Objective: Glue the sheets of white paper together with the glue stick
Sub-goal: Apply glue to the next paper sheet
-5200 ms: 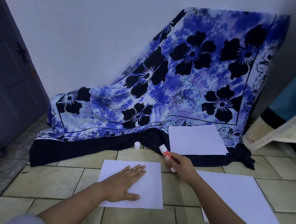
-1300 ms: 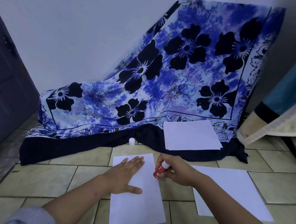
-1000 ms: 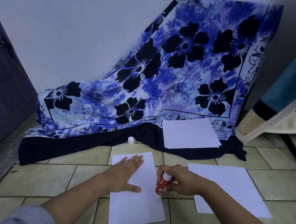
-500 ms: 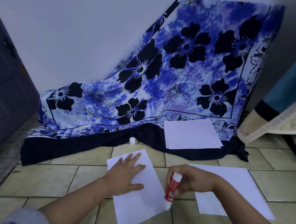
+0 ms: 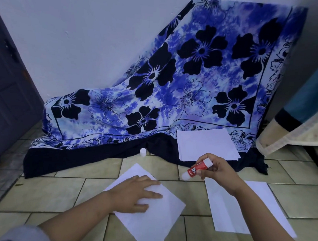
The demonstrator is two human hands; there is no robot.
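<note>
A white sheet [image 5: 153, 219] lies skewed like a diamond on the tiled floor, and my left hand [image 5: 134, 192] presses flat on its upper left part. My right hand [image 5: 218, 169] holds the red and white glue stick [image 5: 198, 168] in the air, its uncapped tip pointing down-left, above the gap between the sheets. A second white sheet [image 5: 256, 217] lies to the right, partly under my right forearm. A stack of white paper [image 5: 206, 146] rests on the cloth's dark hem. The small white cap [image 5: 143, 152] stands by the hem.
A blue floral cloth [image 5: 174, 95] drapes from the wall down onto the floor behind the sheets. A dark door [image 5: 7, 86] stands at the left. A mattress edge [image 5: 292, 134] juts in at the right. Beige floor tiles [image 5: 49, 194] surround the sheets.
My left hand has turned the sheet clockwise into a diamond. My right hand has lifted the glue stick off the sheet's right edge, up and to the right.
</note>
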